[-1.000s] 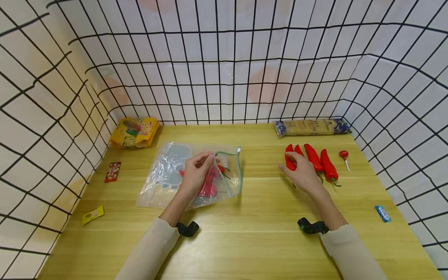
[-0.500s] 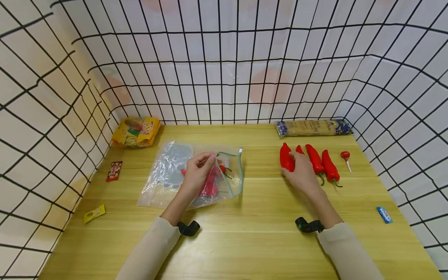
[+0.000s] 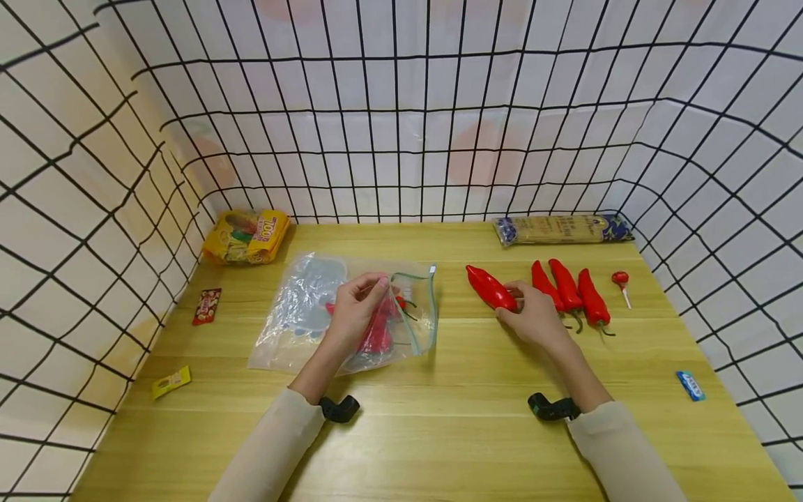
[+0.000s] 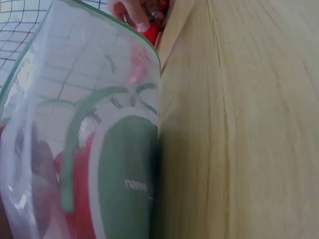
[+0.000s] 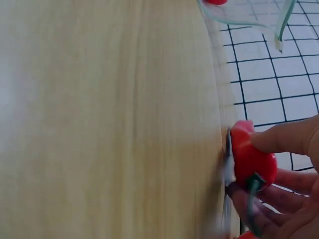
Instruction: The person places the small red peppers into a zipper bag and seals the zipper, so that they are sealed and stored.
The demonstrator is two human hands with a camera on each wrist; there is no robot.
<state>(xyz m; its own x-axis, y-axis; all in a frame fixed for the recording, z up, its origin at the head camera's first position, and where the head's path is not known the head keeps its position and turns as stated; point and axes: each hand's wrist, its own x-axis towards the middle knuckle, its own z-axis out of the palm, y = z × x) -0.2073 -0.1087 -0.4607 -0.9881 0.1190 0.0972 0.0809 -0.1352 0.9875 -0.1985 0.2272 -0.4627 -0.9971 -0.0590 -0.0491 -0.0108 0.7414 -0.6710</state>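
Observation:
With thumb and fingers my left hand point(image 3: 356, 308) pinches the upper edge of a clear zip bag point(image 3: 295, 355), whose mouth gapes to the right. Inside the bag lie red chili peppers point(image 3: 376, 333), partly hidden by the hand and the printed film. My right hand point(image 3: 533, 315) grips a red chili pepper point(image 3: 489, 287) near its stem end, the tip pointing to the far left. In the right wrist view the thumb presses the pepper's point(image 5: 251, 157) side and the green stem hangs toward the fingers. Just right of that hand lie several more red chili peppers point(image 3: 567, 284).
A yellow snack packet point(image 3: 246, 237) is at the back left, a long noodle packet point(image 3: 563, 229) at the back right. A red lollipop point(image 3: 620, 279), a blue candy point(image 3: 691, 385), a red candy point(image 3: 206, 307) and a yellow sachet point(image 3: 171, 382) lie toward the sides. Black wire mesh point(image 3: 426, 109) surrounds the table.
My right hand has taken hold of the leftmost chili pepper and moved it left, away from the others, turning its tip leftward. The left hand stays at the bag's edge.

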